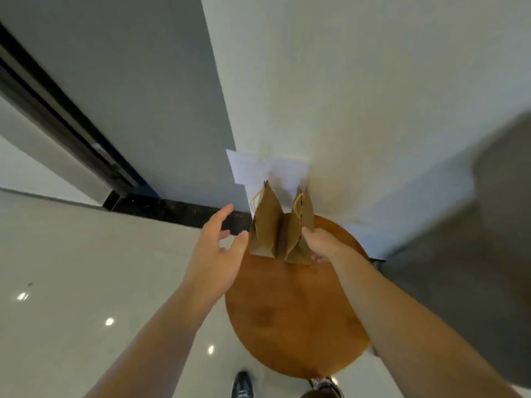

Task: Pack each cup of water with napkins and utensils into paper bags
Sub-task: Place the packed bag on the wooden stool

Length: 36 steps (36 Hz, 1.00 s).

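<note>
Two brown paper bags stand side by side at the far edge of a round wooden table (290, 317). My right hand (321, 244) grips the lower right side of the right bag (301, 225). Just left of the left bag (265, 222), my left hand (217, 248) hovers with fingers spread, its thumb close to the bag's side. The tops of both bags are pinched shut, with twine handles showing. No cups, napkins or utensils are visible.
White paper sheets (258, 169) hang on the wall corner right behind the bags. A grey blurred shape (471, 254), maybe furniture, fills the right side. Glossy floor tiles (86, 268) lie to the left, and my shoes (242, 384) show at the bottom.
</note>
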Tool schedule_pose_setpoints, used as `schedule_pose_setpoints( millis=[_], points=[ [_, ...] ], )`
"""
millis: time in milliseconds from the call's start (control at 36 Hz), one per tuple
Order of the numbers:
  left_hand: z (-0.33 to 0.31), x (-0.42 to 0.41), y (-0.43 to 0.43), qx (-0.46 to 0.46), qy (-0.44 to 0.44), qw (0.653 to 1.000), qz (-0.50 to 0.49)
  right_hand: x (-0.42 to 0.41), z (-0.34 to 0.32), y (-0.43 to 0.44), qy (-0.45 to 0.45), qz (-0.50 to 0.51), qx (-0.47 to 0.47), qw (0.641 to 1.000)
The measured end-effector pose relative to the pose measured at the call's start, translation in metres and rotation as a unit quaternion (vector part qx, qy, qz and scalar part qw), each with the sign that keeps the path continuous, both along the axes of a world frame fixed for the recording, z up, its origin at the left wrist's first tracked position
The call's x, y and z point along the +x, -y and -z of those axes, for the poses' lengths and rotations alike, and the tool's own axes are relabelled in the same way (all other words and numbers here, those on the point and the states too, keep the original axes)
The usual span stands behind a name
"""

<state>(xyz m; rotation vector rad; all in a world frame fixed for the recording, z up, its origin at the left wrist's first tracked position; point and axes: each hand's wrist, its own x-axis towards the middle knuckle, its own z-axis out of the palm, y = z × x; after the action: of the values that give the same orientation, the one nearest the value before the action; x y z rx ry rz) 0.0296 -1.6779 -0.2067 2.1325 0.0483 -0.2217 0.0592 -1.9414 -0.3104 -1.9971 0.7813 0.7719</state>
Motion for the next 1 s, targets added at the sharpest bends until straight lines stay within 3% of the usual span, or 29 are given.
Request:
schedule_pose_setpoints(
  millis=[222, 389, 500, 583, 694, 806, 917, 1000],
  points=[
    [-0.041, -0.007, 0.04, -0.017, 0.081, 0.981, 0.173, -0.128, -0.106, 0.017, 0.118, 0.004, -0.13, 0.985],
    [-0.075, -0.041, 0.117, -0.078, 0.102, 0.947, 0.293, -0.217, -0.204, 0.063, 0.224, 0.099, -0.199, 0.949],
    [-0.097, -0.081, 0.179, -0.079, 0.106, 0.929, 0.346, -0.276, -0.243, 0.104, 0.305, 0.196, -0.222, 0.905],
    [-0.102, -0.112, 0.222, -0.061, 0.113, 0.911, 0.392, -0.319, -0.243, 0.136, 0.305, 0.292, -0.245, 0.873],
    [-0.103, -0.153, 0.276, -0.07, 0.101, 0.885, 0.449, -0.365, -0.216, 0.176, 0.336, 0.43, -0.253, 0.799],
    [-0.091, -0.184, 0.336, -0.104, 0.081, 0.886, 0.444, -0.399, -0.189, 0.224, 0.379, 0.476, -0.203, 0.767],
    [-0.075, -0.204, 0.407, -0.146, 0.079, 0.922, 0.349, -0.41, -0.164, 0.299, 0.425, 0.506, -0.165, 0.732],
    [-0.061, -0.216, 0.458, -0.162, 0.097, 0.948, 0.255, -0.405, -0.149, 0.357, 0.397, 0.487, -0.145, 0.764]
  ],
)
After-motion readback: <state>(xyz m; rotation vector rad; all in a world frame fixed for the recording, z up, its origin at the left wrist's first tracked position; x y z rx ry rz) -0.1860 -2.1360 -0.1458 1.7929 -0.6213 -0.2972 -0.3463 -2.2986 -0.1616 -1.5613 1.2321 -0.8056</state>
